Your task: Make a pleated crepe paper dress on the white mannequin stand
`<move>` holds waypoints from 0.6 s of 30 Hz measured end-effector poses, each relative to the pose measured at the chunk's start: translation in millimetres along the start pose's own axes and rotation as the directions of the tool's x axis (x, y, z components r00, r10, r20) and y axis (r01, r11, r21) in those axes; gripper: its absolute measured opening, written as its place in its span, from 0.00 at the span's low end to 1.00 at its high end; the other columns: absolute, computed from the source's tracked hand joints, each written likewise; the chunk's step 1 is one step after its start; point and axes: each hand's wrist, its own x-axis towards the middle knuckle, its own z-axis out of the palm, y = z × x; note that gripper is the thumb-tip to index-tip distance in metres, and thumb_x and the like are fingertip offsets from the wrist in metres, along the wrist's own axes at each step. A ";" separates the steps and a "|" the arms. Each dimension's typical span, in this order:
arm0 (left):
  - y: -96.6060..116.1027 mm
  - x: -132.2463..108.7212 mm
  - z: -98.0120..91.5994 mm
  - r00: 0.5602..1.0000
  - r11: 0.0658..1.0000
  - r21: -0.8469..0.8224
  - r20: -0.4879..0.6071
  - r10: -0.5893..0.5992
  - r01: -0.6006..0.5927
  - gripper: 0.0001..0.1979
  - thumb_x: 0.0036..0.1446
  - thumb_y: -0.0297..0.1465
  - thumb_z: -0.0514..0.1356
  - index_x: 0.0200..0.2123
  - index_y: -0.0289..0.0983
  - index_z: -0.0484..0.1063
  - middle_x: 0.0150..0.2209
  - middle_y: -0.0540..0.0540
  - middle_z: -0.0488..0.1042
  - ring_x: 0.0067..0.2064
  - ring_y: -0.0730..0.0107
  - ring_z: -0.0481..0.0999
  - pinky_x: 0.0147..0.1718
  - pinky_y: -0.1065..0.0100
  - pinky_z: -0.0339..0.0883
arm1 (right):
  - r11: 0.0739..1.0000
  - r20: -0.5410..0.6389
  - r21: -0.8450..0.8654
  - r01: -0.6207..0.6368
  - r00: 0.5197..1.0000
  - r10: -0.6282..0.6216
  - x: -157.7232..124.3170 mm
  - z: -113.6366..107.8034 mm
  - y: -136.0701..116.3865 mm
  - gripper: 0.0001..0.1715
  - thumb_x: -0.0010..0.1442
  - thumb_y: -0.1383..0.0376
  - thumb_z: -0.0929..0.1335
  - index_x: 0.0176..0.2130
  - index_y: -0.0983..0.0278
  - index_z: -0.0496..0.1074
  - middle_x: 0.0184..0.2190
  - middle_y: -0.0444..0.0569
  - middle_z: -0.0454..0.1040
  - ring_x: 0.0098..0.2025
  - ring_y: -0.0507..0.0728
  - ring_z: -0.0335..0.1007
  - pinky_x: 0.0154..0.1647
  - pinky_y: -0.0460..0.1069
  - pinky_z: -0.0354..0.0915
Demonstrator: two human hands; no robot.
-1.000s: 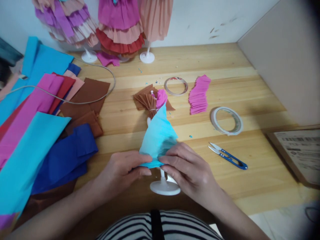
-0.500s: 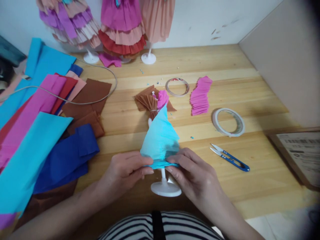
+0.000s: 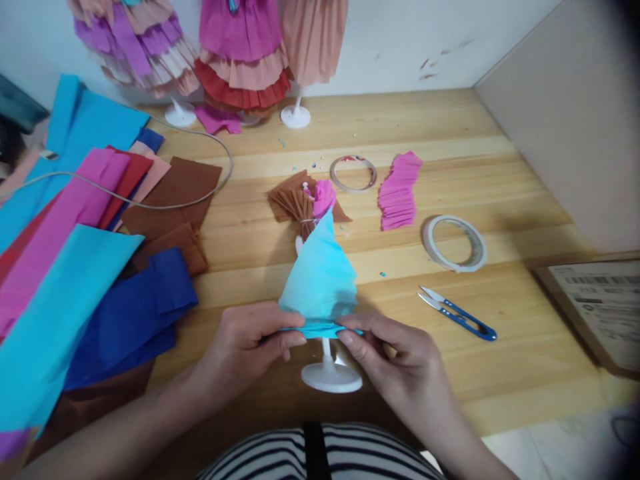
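Note:
A light blue crepe paper piece stands in a cone shape over a small white doll stand near the table's front edge. My left hand pinches the paper's folded lower edge from the left. My right hand pinches the same edge from the right. Behind the paper cone, a doll lies with brown pleated paper and a pink piece at its top.
Crepe sheets in blue, pink, red and brown pile up at left under a grey cable. Two tape rolls, pink pleated paper and blue snips lie right. Dressed doll stands line the wall. A box sits far right.
My right hand has slid right and back along the blue paper's lower edge, uncovering more of the fold. The left hand has held its pinch almost still.

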 end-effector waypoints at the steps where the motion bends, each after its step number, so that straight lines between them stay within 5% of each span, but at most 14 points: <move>1: 0.4 0.0 -0.1 1.000 1.000 0.000 0.003 -0.003 0.003 0.05 0.57 0.27 0.60 0.35 0.32 0.76 0.20 0.50 0.74 0.21 0.76 0.74 0.23 0.77 0.66 | 1.000 -0.015 0.014 -0.021 1.000 0.021 -0.4 0.5 0.5 0.04 0.56 0.67 0.69 0.34 0.65 0.76 0.23 0.45 0.76 0.20 0.50 0.68 0.18 0.44 0.66; 12: 5.9 -0.3 3.0 0.995 0.993 -0.083 -0.046 -0.084 0.080 0.04 0.55 0.26 0.62 0.34 0.34 0.78 0.21 0.50 0.77 0.21 0.75 0.75 0.22 0.76 0.67 | 0.909 0.034 0.338 -0.244 0.968 0.247 1.7 0.6 -3.1 0.07 0.55 0.63 0.71 0.28 0.64 0.73 0.19 0.42 0.73 0.15 0.48 0.66 0.14 0.42 0.66; 18: 11.9 0.8 3.4 0.949 0.933 -0.220 -0.073 -0.306 0.283 0.02 0.52 0.24 0.63 0.30 0.33 0.77 0.18 0.51 0.77 0.20 0.75 0.75 0.21 0.78 0.68 | 0.928 -0.009 0.321 -0.188 0.980 0.201 4.2 0.0 -3.2 0.07 0.54 0.66 0.72 0.26 0.63 0.72 0.19 0.42 0.73 0.21 0.50 0.70 0.22 0.43 0.68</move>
